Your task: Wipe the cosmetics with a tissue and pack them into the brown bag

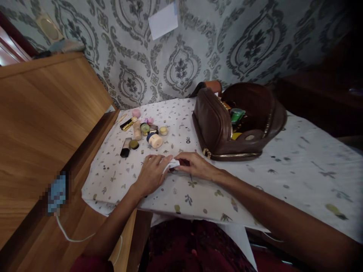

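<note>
Close to the table's front edge, my left hand [151,172] is closed on a small white tissue or cloth [172,164]. My right hand [196,165] meets it from the other side, its fingers pinching near the tissue's right end. Something small and dark shows under the tissue, mostly hidden by the fingers. Beyond my left hand lie several cosmetics, among them a cream jar with a dark lid [155,140], a small yellow pot [163,130], a beige tube [137,130] and a bottle with a black cap [125,148].
A brown zip bag [212,124] stands unzipped behind my right hand, with a green-lidded container [237,115] among its contents. The table wears a white printed cloth [113,177]. On the left rises a wooden panel [51,113], with a white cable [70,239] below it.
</note>
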The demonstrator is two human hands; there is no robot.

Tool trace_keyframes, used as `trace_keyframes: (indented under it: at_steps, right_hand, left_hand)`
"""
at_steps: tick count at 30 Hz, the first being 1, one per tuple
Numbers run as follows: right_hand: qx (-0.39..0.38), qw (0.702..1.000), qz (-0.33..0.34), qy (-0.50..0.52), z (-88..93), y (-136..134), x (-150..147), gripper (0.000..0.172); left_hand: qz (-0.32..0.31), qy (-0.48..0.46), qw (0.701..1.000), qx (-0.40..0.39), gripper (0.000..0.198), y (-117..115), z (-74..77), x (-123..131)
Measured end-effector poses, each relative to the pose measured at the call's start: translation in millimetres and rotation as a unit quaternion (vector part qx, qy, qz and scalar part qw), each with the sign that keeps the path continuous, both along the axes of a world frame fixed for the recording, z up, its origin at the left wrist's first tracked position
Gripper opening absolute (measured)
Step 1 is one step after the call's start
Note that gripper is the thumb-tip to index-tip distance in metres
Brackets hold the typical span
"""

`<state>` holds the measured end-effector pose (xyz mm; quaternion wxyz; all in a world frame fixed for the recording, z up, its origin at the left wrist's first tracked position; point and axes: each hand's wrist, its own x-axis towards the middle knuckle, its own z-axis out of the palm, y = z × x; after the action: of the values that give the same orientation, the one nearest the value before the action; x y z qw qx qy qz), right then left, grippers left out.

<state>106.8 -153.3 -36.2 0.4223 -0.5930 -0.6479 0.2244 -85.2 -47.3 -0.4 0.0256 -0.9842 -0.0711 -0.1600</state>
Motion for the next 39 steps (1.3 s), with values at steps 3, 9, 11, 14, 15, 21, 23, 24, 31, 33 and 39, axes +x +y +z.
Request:
trace_keyframes:
  at_steps: [3, 9, 11, 14, 15, 21, 23, 24, 31, 33, 39]
  right_hand:
    - [-0.010, 1.000, -0.009, 0.010, 0.2, 0.0, -2.4, 0.018]
    - [-0.025, 0.998, -0.011, 0.048, 0.1, 1.1, -4.1, 0.016]
    - [-0.030, 0.997, -0.011, 0.067, -1.0, 1.8, -4.3, 0.020]
    - [-0.040, 0.996, -0.014, 0.079, -1.8, 2.0, -4.4, 0.020]
    - [-0.044, 0.996, -0.014, 0.080, -1.5, 1.7, -4.5, 0.019]
    - [-0.052, 0.994, -0.001, 0.095, 5.3, -1.7, -6.0, 0.021]
    - [-0.053, 0.995, 0.006, 0.087, 7.8, -2.4, -5.9, 0.024]
    - [-0.055, 0.995, 0.010, 0.081, 8.5, -2.6, -5.7, 0.025]
    - [-0.066, 0.989, 0.017, 0.131, 4.4, -0.7, -5.7, 0.032]
    - [-0.071, 0.985, 0.016, 0.159, 3.4, -0.4, -6.9, 0.032]
    - [-0.077, 0.970, 0.000, 0.232, 1.9, 0.7, -11.0, 0.039]
  left_hand:
    - [0.007, 0.023, 0.998, 0.051, 0.036, -9.9, 2.3, 4.5]
    - [0.016, 0.033, 0.998, 0.054, 0.035, -12.4, 0.7, 7.9]
    - [0.021, 0.031, 0.999, 0.036, 0.035, -7.0, -1.1, 3.3]
    - [0.037, 0.015, 0.999, 0.005, 0.035, 2.7, -3.2, -8.2]
    - [0.040, 0.008, 0.999, -0.008, 0.035, 5.7, -3.6, -12.8]
    - [0.047, -0.034, 0.989, -0.134, 0.036, 15.9, -7.2, -36.4]
    - [0.050, -0.049, 0.984, -0.165, 0.036, 16.3, -10.2, -40.2]
    - [0.050, -0.056, 0.982, -0.171, 0.036, 16.1, -11.9, -41.5]
    - [0.053, -0.075, 0.988, -0.125, 0.038, 10.3, -19.4, -45.4]
    - [0.052, -0.069, 0.992, -0.090, 0.039, 7.6, -18.5, -45.3]
    - [0.040, -0.022, 0.999, -0.024, 0.038, -4.3, -9.9, -33.9]
